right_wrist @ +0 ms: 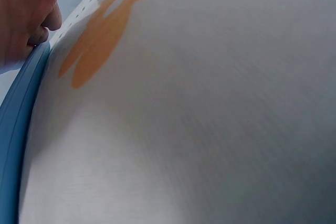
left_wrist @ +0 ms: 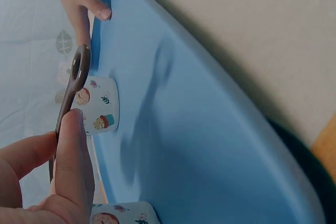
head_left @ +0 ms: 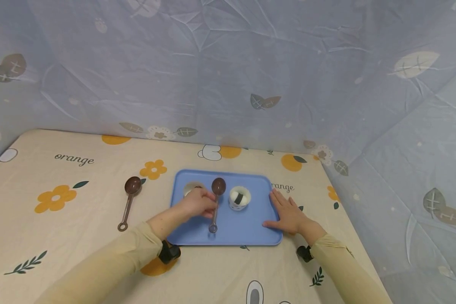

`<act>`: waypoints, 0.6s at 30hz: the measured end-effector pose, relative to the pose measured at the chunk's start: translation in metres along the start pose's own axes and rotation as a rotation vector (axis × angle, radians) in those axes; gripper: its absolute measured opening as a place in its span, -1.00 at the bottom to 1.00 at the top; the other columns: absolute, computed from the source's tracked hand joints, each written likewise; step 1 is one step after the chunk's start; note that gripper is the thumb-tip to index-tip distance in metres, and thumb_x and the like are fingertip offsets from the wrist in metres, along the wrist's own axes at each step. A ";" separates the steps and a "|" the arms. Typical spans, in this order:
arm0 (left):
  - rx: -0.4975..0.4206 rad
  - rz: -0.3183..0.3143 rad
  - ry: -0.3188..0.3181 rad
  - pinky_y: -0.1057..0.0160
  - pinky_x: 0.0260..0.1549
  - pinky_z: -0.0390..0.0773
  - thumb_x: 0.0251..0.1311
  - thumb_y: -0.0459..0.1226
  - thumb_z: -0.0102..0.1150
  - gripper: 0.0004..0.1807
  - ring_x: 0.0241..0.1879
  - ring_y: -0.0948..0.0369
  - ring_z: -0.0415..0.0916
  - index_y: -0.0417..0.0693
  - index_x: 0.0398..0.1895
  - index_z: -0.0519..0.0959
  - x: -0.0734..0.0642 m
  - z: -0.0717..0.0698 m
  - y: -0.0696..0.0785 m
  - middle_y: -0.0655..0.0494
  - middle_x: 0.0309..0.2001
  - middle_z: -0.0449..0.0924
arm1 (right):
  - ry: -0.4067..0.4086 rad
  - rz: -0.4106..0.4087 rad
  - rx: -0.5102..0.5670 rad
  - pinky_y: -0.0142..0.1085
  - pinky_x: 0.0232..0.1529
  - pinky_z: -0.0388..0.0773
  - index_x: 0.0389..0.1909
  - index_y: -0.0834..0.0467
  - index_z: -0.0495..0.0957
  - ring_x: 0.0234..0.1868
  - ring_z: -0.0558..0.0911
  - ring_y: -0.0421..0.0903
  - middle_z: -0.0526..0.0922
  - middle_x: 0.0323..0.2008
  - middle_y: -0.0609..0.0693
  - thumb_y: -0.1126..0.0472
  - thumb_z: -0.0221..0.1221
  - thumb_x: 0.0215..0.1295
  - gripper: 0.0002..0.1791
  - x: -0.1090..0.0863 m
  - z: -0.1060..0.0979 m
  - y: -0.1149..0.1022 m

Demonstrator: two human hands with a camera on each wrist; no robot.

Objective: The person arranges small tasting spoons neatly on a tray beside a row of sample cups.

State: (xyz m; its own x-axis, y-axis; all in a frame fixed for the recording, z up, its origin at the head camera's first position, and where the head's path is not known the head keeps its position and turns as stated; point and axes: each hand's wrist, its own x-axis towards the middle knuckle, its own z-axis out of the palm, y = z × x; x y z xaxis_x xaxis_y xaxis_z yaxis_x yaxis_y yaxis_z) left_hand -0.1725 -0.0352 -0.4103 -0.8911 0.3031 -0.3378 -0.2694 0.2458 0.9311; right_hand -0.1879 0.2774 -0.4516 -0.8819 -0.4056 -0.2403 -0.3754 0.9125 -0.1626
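Observation:
My left hand [head_left: 199, 202] pinches the thin handle of a brown spoon [head_left: 218, 186] and holds it above a blue tray [head_left: 254, 228]; in the left wrist view the spoon's ring end [left_wrist: 80, 67] stands clear of the tray and throws a shadow on it. Two small patterned cups are on the tray. One cup [head_left: 238, 202], right of the spoon, contains something white with a dark strip. The other cup [head_left: 190, 185] is partly hidden behind my left hand. My right hand [head_left: 289, 213] rests on the tray's right edge, fingers spread.
A second brown spoon [head_left: 132, 185] lies on the flower-print tablecloth [head_left: 80, 249], left of the tray. A grey-blue patterned curtain [head_left: 228, 84] hangs behind the table and along its right side.

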 end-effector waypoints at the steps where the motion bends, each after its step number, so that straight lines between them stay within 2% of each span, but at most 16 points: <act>1: -0.005 0.002 0.001 0.31 -0.43 0.70 0.13 -0.48 0.06 -0.71 -0.57 0.31 0.53 -0.50 -0.08 0.40 0.000 0.001 0.000 -0.18 -0.34 0.60 | 0.000 0.001 -0.001 0.18 0.44 -0.13 0.43 0.26 -0.15 0.49 -0.10 0.12 -0.16 0.48 0.18 -0.37 0.09 0.09 0.13 0.000 0.000 0.000; 7: -0.023 0.008 0.013 0.28 -0.44 0.70 0.09 -0.50 0.07 -0.69 -0.59 0.32 0.52 -0.50 -0.08 0.39 0.001 0.005 -0.006 -0.24 -0.31 0.62 | -0.002 -0.002 0.001 0.19 0.44 -0.13 0.43 0.27 -0.15 0.49 -0.09 0.13 -0.16 0.48 0.19 -0.36 0.09 0.09 0.12 -0.001 0.000 -0.001; 18: 0.035 0.019 0.061 0.32 -0.48 0.68 0.09 -0.50 0.08 -0.75 -0.56 0.30 0.51 -0.46 -0.14 0.43 0.000 0.012 -0.014 -0.20 -0.35 0.62 | 0.012 -0.014 -0.011 0.20 0.43 -0.10 0.43 0.28 -0.15 0.48 -0.08 0.14 -0.15 0.47 0.21 -0.38 0.08 0.09 0.14 0.001 0.002 0.003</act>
State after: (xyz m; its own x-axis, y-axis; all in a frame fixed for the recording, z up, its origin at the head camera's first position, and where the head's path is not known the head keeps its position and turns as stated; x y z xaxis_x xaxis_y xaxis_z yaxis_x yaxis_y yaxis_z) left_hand -0.1643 -0.0273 -0.4255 -0.9168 0.2515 -0.3103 -0.2405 0.2728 0.9315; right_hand -0.1889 0.2797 -0.4543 -0.8796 -0.4182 -0.2269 -0.3911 0.9071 -0.1555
